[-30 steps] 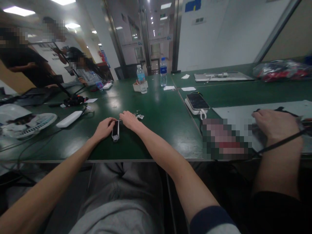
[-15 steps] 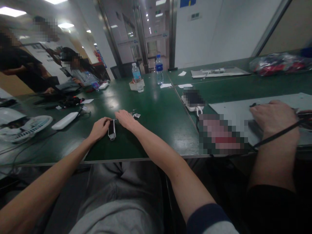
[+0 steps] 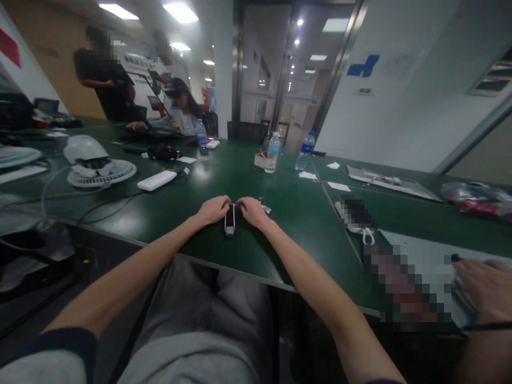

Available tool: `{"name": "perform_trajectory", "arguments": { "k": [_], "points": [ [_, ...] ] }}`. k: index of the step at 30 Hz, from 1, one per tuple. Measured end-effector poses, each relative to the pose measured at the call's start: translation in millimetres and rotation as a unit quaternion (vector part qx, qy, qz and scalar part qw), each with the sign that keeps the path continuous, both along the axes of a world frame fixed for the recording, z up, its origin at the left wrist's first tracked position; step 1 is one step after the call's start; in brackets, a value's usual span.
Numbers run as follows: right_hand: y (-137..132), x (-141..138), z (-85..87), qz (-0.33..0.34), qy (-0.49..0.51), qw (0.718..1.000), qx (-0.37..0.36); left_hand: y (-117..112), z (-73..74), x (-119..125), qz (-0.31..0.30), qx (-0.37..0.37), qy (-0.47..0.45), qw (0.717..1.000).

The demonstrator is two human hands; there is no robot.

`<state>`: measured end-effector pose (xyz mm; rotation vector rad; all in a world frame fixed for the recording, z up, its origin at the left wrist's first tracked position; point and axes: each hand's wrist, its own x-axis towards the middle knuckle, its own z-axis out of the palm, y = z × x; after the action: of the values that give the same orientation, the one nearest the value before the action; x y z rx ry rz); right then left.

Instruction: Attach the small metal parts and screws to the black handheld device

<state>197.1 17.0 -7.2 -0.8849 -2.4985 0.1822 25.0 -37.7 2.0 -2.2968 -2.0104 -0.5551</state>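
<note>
A slim dark device with a silver-white frame (image 3: pixel 230 220) lies on the green table, its long side pointing toward me. My left hand (image 3: pixel 215 209) rests at its upper left edge, fingers bent and closed against it. On the other side, my right hand (image 3: pixel 253 211) has its fingers curled in near the device's upper right end. Whatever is between the right fingertips is too small to make out. Just beyond the right hand lie several tiny loose pieces (image 3: pixel 265 208).
Two water bottles (image 3: pixel 272 153) and a small box (image 3: pixel 262 159) stand farther back. White fans (image 3: pixel 102 173), cables and a white bar-shaped device (image 3: pixel 157 181) are to the left. At right, a co-worker's hand (image 3: pixel 486 285) lies over a pale board (image 3: pixel 412 250). Other people are across the table.
The view has swung left and levelled, so the table and its things appear farther right. Both hands stay at the device's upper end. The co-worker's hand remains over the board.
</note>
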Motion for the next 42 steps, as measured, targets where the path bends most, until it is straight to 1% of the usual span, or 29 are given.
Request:
{"name": "perform_trajectory", "arguments": {
  "k": [3,7,10,15,19,24,30,34,38,42],
  "points": [
    [-0.8,5.8,-3.6,0.0,0.02,1.0,-0.009,6.3,4.9,-3.5,-0.066,-0.02,0.01,0.998],
    [-3.8,10.6,-4.8,-0.012,0.036,0.999,-0.022,18.9,11.4,-8.8,-0.158,-0.047,0.04,0.985],
    [-6.3,11.5,-2.8,-0.023,0.037,0.999,-0.027,24.7,12.3,-11.3,-0.187,-0.042,0.035,0.981],
    [-10.2,10.1,1.7,-0.024,0.023,0.999,-0.02,25.7,11.0,-17.1,-0.203,-0.052,-0.008,0.978],
    [-13.7,7.5,2.9,-0.029,0.014,0.999,-0.001,26.0,13.8,-20.3,-0.201,-0.064,-0.028,0.977],
    [-15.9,5.6,1.8,-0.041,0.039,0.998,0.0,26.7,15.3,-20.8,-0.209,-0.069,-0.039,0.975],
    [-12.6,7.1,-0.2,-0.039,0.049,0.998,-0.014,30.7,7.2,-21.8,-0.21,-0.057,-0.041,0.975],
    [-10.2,8.3,-1.1,-0.023,0.039,0.999,0.002,30.5,1.1,-20.2,-0.192,-0.04,-0.038,0.98],
    [-10.1,8.5,-1.6,-0.005,0.036,0.999,0.009,26.8,-1.8,-19.5,-0.176,-0.022,-0.034,0.983],
    [-9.9,8.8,-2.2,0.001,0.055,0.998,0.023,24.9,-3.3,-21.7,-0.179,-0.013,-0.041,0.983]
  ]
}}
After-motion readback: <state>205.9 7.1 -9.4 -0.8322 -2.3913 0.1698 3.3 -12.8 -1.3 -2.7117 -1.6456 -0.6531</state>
